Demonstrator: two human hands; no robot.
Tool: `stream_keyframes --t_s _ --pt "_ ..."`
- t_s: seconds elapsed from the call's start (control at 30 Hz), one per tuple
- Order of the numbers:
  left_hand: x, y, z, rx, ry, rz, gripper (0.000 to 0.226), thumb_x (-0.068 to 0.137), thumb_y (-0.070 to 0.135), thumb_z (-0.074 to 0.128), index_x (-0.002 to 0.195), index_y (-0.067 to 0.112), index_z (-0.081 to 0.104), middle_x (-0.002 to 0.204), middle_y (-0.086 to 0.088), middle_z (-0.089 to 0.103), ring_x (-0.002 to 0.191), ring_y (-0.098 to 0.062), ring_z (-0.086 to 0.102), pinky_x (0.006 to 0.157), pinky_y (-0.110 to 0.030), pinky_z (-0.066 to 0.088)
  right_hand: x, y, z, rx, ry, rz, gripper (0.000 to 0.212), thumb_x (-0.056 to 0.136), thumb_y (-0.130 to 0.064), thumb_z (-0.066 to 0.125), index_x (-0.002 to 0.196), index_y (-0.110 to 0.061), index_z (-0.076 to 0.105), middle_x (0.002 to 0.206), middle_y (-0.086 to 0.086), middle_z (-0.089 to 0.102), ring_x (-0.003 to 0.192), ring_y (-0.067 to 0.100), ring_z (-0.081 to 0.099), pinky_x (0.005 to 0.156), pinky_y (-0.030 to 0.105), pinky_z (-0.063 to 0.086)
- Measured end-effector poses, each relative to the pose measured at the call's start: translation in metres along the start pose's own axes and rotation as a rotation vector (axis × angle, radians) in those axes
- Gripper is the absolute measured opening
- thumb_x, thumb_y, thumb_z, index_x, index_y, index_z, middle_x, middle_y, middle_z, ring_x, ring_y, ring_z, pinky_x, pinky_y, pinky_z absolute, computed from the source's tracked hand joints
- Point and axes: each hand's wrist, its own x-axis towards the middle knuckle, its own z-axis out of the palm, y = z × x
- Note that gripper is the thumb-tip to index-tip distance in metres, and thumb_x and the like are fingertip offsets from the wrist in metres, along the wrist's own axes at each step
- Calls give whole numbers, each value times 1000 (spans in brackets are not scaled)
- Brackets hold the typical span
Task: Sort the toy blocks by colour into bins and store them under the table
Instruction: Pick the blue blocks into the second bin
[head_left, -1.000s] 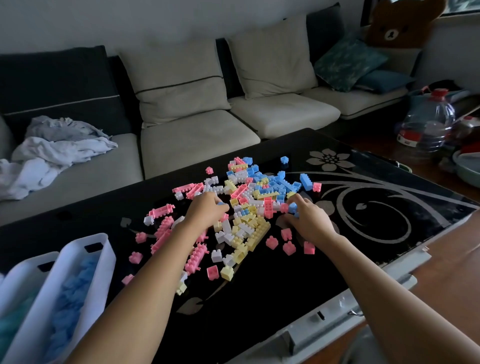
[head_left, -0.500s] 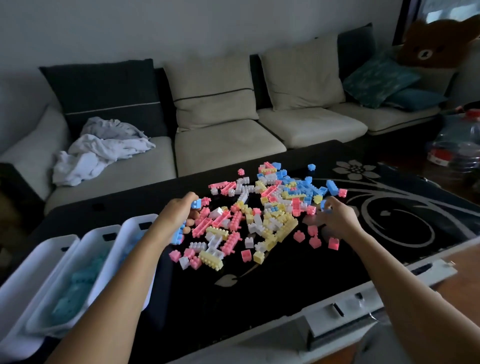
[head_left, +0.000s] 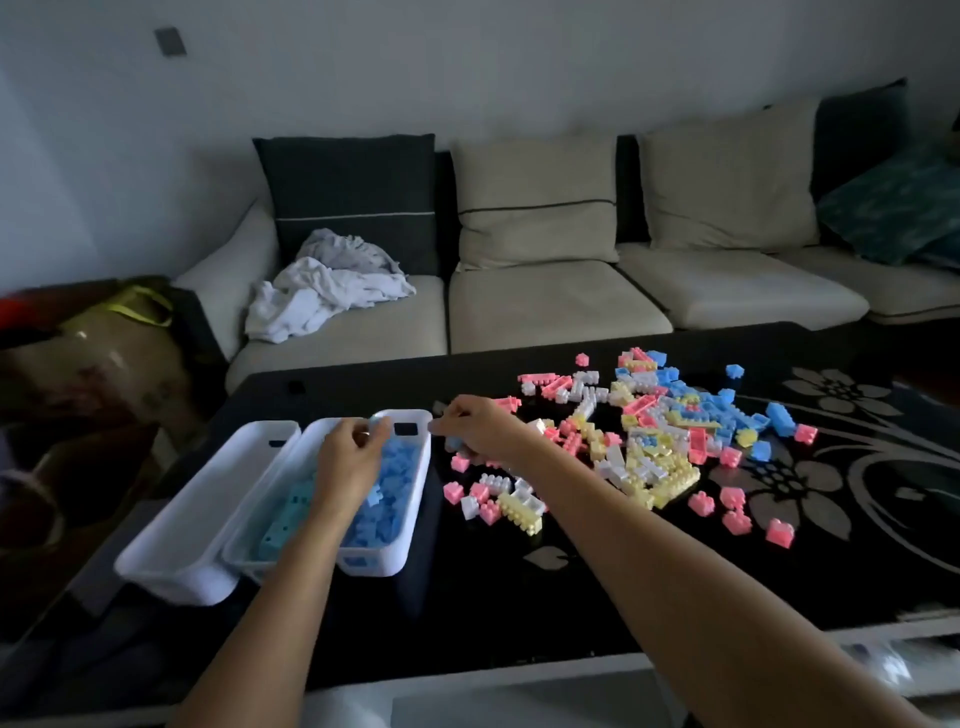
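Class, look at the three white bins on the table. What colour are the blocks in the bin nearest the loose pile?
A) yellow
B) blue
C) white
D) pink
B: the bin nearest the pile is filled with blue blocks, while the pink, yellow and white ones lie in the loose pile on the table.

Glossy black table (head_left: 519, 613), smooth white plastic bins (head_left: 187, 545), plastic blocks (head_left: 670, 467), cloth sofa (head_left: 550, 306).
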Motion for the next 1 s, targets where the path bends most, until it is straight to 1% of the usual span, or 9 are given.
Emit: stream_keyframes --t_s 0.1,0.2,0.27,0.33,0.47,0.57,0.67,0.83,1.0 --pt "-6 -10 0 168 -46 71 30 95 30 52 76 7 53 58 3 49 63 -25 55 56 -28 32 11 -21 26 113 -109 88 13 94 -21 56 90 -10 50 73 6 50 53 11 45 44 19 36" --pt "-11 -19 -6 149 -8 77 34 97 31 47 85 2 62 72 -9 63 64 -24 59 59 -32 44 10 -35 35 362 -237 142 26 97 -17 51 118 -3 55 100 9 53 84 22 60 71 27 57" --pt "-12 -18 -10 128 58 92 37 97 34 44 82 6 61 77 -13 62 62 -22 57 58 -31 42 15 -35 34 153 -217 62 43 98 -18 48 137 -2 42 124 15 55 114 29 56 94 29 45" --pt "-11 -12 -11 152 87 116 37 98 34 42 73 10 54 76 -13 57 59 -19 50 54 -28 32 19 -35 29 -103 -135 2 56 94 -9 54 145 -6 31 136 16 50 124 27 50 96 23 38" --pt "-8 8 -3 77 51 144 33 97 31 43 70 13 46 77 -10 48 63 -20 45 52 -25 27 18 -34 9 -167 -133 -85 60 92 -4 54 146 -9 30 141 11 47 126 21 49 93 16 35" --pt "-12 28 14 17 5 206 21 95 28 50 92 8 56 91 -5 55 77 -18 52 65 -22 33 7 -34 -19 150 -199 -27 37 96 -10 48 131 2 50 122 18 56 109 28 58 92 30 47" --pt "-20 52 36 -17 -54 321 10 93 20 55 99 13 58 89 6 60 78 -8 54 59 -12 35 -4 -19 -61 202 -185 -40 30 97 -11 45 121 4 56 107 15 61 94 25 60 83 28 51" --pt "-27 87 95 -43 -298 427 15 93 18 55 107 17 60 92 12 61 81 4 57 64 -2 40 -25 29 -136 -15 81 -9 24 95 -12 52 115 -2 59 102 11 64 85 18 63 83 31 52" --pt "-33 118 159 16 -562 552 20 94 10 53 111 14 63 108 4 65 87 -2 60 70 -5 44 -47 99 -207 -283 381 107 22 93 -9 54 113 -3 63 113 16 64 87 22 61 81 32 50"
